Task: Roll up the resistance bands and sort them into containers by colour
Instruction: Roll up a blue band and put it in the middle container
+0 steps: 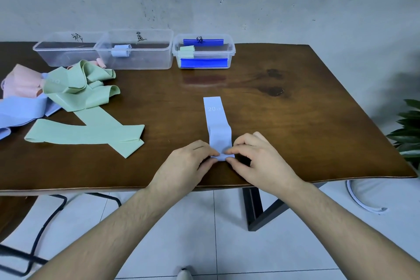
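- the brown worktop (295, 120) carries everything in front of me.
- along its far edge stand three clear containers: the left container (66, 52), the middle container (136, 54) with a rolled blue band (121, 50) in it, and the right container (204, 51) with a rolled green band (187, 50).
- at the left lies a loose pile of bands: green bands (84, 107), pink band (21, 84), blue bands (20, 111).
- the light blue band (216, 120) lies flat before me, its near end partly rolled.
- my left hand (188, 161) and right hand (256, 157) both have their fingers curled, pinching that rolled near end.
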A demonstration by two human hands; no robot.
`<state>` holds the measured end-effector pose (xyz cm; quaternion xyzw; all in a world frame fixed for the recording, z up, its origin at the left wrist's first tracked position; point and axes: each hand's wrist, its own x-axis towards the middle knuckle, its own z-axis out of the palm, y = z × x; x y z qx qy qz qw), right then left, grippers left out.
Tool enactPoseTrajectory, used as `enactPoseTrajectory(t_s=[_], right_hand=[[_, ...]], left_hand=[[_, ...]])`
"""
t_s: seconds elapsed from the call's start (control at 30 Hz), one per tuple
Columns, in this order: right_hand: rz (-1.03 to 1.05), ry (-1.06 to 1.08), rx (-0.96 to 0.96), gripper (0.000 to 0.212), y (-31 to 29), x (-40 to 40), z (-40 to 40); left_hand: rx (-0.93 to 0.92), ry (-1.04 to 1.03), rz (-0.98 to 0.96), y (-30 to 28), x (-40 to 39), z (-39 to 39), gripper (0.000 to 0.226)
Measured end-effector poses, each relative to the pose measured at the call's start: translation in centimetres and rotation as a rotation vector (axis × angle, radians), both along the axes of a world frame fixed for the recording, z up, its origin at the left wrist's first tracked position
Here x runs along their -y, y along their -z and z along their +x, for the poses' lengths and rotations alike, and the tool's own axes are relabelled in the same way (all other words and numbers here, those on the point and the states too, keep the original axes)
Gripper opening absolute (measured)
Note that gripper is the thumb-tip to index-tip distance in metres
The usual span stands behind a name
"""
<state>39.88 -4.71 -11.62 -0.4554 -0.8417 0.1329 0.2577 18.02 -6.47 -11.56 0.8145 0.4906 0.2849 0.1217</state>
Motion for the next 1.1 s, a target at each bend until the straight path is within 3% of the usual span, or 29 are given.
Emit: enactPoseTrajectory(t_s=[0.33, 1.1], right_hand=[[0.017, -0.004, 0.001, 0.02, 0.2, 0.2, -0.4], [0.139, 0.055, 0.063, 0.023, 0.6, -1.1, -1.0]], left_hand=[[0.039, -0.029, -0.024, -0.1, -0.3, -0.3, 0.017], [-0.064, -0.026, -0.019, -0.2, -1.5, -0.3, 0.02]])
